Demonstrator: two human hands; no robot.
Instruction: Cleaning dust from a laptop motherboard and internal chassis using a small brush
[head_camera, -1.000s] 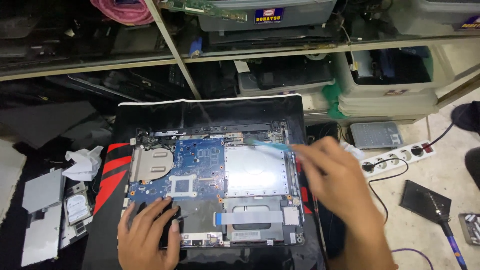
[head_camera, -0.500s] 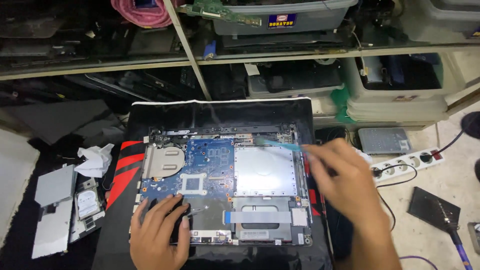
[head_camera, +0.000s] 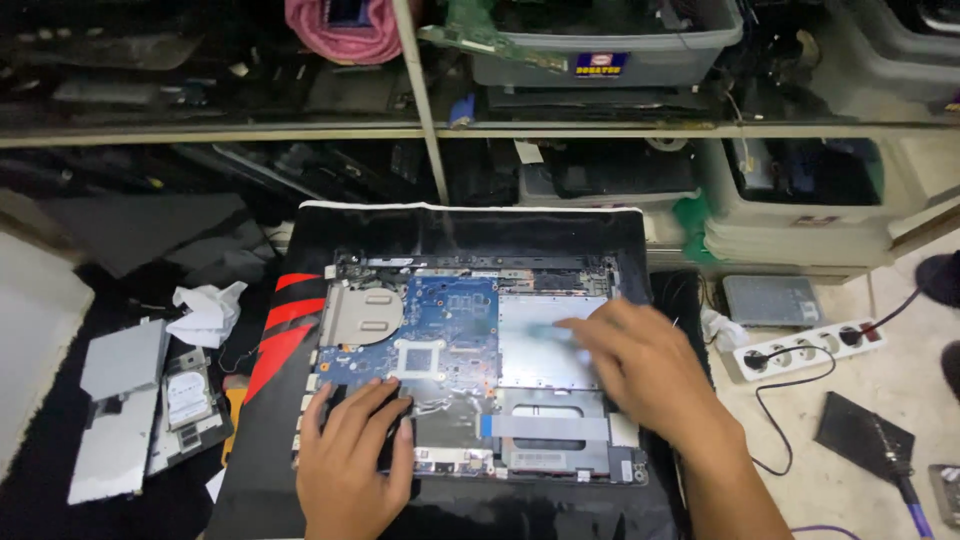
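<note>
The opened laptop (head_camera: 470, 370) lies on a black mat (head_camera: 300, 250), long axis running left-right, hinge edge away from the person. The left hand (head_camera: 350, 455) rests flat, fingers spread, on its near-left corner. The right hand (head_camera: 645, 365) hovers over the silver plate (head_camera: 530, 360) (blurred; whether it grips anything I cannot tell).

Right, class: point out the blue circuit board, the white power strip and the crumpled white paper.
blue circuit board (head_camera: 450, 315): head view, on its bare upper part.
white power strip (head_camera: 800, 348): head view, on the middle of its socket row.
crumpled white paper (head_camera: 207, 312): head view, on its centre.
</note>
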